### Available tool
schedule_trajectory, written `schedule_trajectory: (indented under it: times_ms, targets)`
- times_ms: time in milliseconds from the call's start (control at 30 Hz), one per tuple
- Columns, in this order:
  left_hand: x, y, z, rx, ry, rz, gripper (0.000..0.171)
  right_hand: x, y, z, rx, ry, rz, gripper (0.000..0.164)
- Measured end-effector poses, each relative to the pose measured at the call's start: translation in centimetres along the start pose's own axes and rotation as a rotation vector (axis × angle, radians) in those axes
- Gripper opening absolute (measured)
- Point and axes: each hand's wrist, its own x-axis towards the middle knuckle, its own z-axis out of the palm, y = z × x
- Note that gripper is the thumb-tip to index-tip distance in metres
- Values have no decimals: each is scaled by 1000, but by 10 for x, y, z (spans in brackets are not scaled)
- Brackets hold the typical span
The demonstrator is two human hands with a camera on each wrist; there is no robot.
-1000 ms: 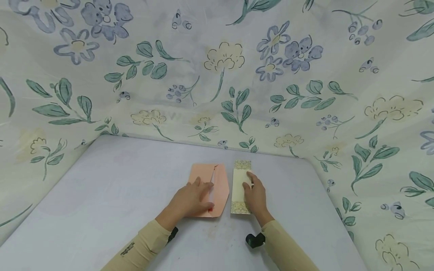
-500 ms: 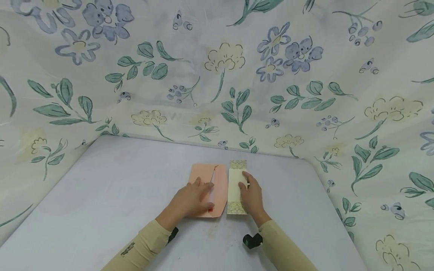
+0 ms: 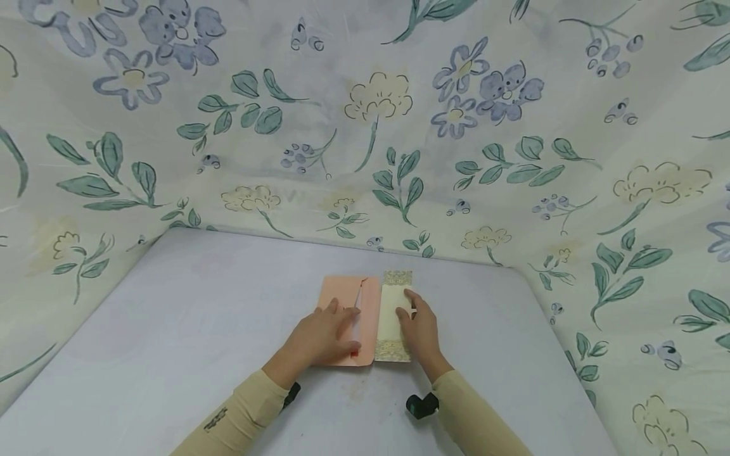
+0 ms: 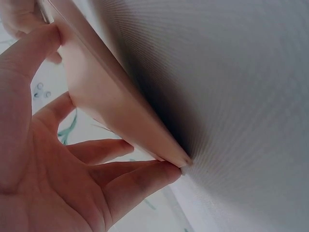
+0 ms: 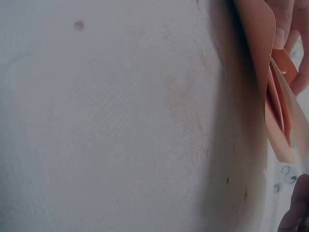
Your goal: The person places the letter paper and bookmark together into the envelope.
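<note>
A peach envelope [image 3: 336,288] lies on the table with a slit-like opening on its upper face. My left hand [image 3: 319,335] rests on it with fingers spread; in the left wrist view, the thumb and fingertips [image 4: 169,171] touch its face and edge. My right hand [image 3: 423,329] pinches the right edge of a cream card [image 3: 390,310] with patterned bands at both ends. The card's left edge overlaps the envelope's right side. In the right wrist view, the envelope's mouth [image 5: 276,94] gapes, with only part of my right hand [image 5: 295,208] visible at lower right.
A white cloth-covered table [image 3: 228,297] spreads around the hands, with faint brownish stains [image 3: 356,389] in front of the envelope. Floral fabric [image 3: 376,158] rises behind and at both sides. Dark wrist-worn devices [image 3: 422,405] sit below the wrists.
My right hand has slid the card leftward, from a gap beside the envelope to overlapping its right side. My left hand has stayed in place.
</note>
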Motion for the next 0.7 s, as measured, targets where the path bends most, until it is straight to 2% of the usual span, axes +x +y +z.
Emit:
schedule_trajectory:
  times_ms: [467, 700]
  targets:
    - [0, 0, 0, 4, 12, 13, 70, 0, -2, 1, 9, -4, -6, 47]
    - [-1, -1, -2, 0, 15, 25, 70, -1, -2, 8, 4, -11, -4, 48]
